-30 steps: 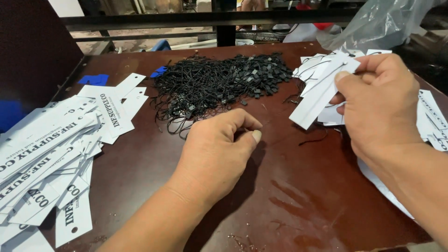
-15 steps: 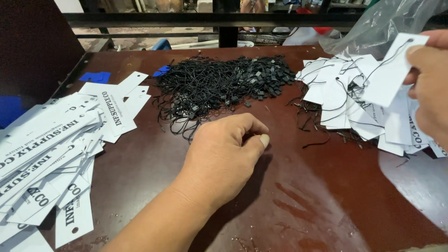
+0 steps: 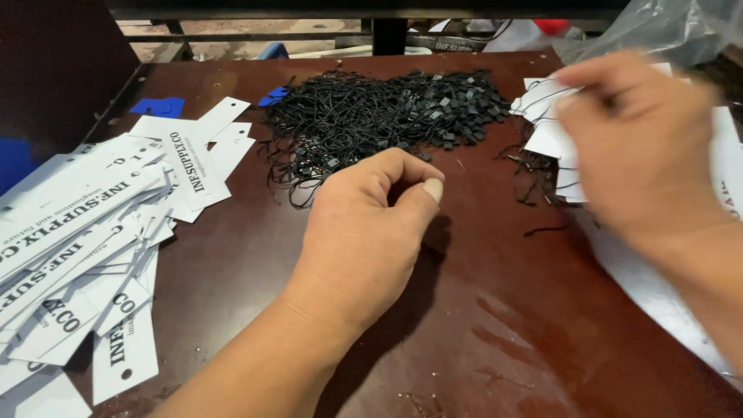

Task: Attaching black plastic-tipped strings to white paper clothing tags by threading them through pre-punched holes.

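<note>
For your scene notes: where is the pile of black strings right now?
In the head view, the pile of black strings lies at the table's far middle, just beyond the left hand.

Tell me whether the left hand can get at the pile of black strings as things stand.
Probably yes. The left hand rests on the table just short of the pile of black strings, fingers curled towards it, with nothing lying between them.

A dark reddish-brown counter (image 3: 542, 333) fills most of the view, its glossy top scuffed and catching soft light near the lower right. Along its far edge runs a black metal rail (image 3: 364, 11) with a black post (image 3: 388, 35) standing below it. Beyond that lies a pale floor (image 3: 224, 29). At the left rises a dark maroon panel (image 3: 54, 70). A clear plastic bag (image 3: 658, 27) sits crumpled at the far right corner.
</note>
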